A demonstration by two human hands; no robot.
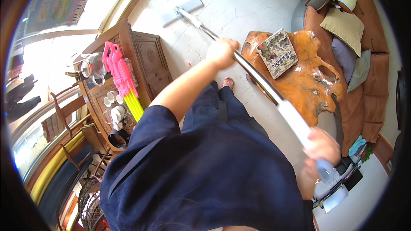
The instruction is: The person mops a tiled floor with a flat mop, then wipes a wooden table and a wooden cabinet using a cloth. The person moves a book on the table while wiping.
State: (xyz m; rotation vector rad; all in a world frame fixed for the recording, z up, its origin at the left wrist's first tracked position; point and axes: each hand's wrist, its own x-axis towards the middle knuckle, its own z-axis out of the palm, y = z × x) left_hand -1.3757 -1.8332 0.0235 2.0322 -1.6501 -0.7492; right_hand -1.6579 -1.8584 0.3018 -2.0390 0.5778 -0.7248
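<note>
Both my hands are closed around the long pole of a flat mop (257, 76). My left hand (222, 54) grips the shiny metal tube partway down. Higher up, my right hand (322, 149), slightly blurred, holds the white grip section near its pale blue-grey end. From my body the pole slants away towards the upper left. Its flat rectangular grey mop head (192, 5) lies on the pale marble-look floor (244, 4), beyond the corner of a wooden cabinet (151, 56). My feet stand on the floor below the pole; one sandalled foot shows.
A glossy root-wood coffee table (308, 93) bearing a camouflage-print box (277, 54) stands close right of the pole. Behind it is a brown sofa (374, 89) with cushions. At left, a pink-and-yellow toy water gun (119, 70), glass teapot (96, 65) and white cups (117, 113) sit on a carved tea table (96, 94).
</note>
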